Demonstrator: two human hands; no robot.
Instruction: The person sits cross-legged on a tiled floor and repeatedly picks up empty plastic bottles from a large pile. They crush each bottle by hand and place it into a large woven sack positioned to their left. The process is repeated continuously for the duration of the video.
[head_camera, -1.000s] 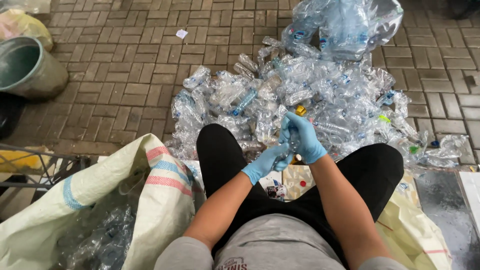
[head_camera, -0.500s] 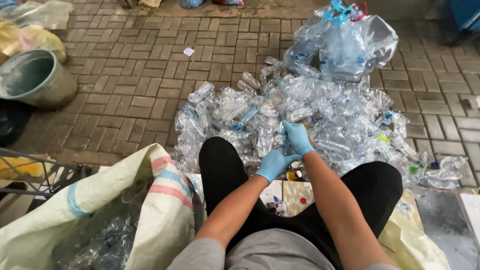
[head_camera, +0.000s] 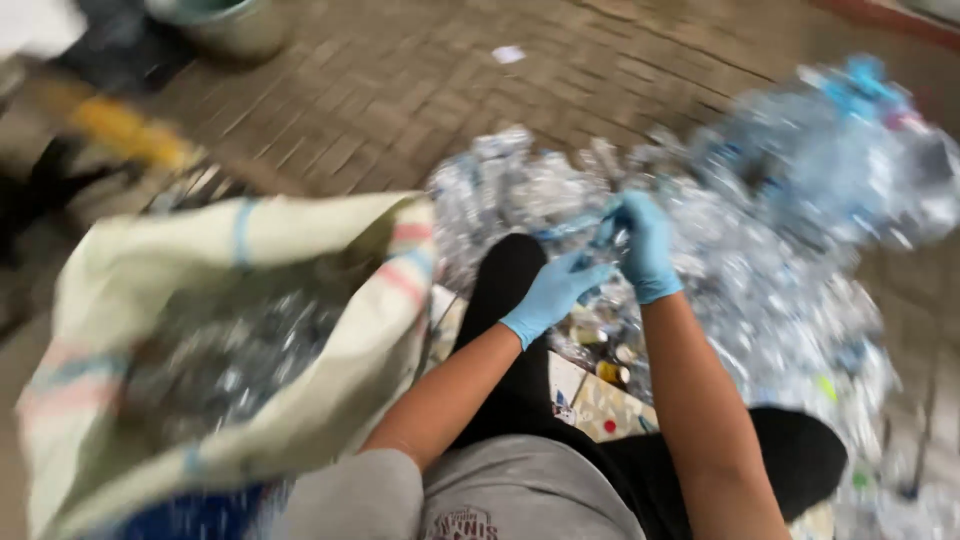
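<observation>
Left hand (head_camera: 552, 297): gloved in blue, the fingers are closed on the low end of a clear bottle (head_camera: 585, 238).
Right hand (head_camera: 643, 245): gloved too, clenched around the bottle's top, so it is held firmly from both ends.
Bottle: kept between both sets of fingers, above the knees.
Pile (head_camera: 800, 250): crushed bottles, just beyond the fingers, within easy reach.
Sack (head_camera: 330, 330): left of the fingers, its mouth held open upward.

From where I sit, the open sack (head_camera: 290, 340) lies to the left of my knee (head_camera: 510, 265), the heap of bottles (head_camera: 760, 260) spreads beyond and to the right of that knee, and my hands (head_camera: 600, 265) meet just past it, against the heap's near edge
</observation>
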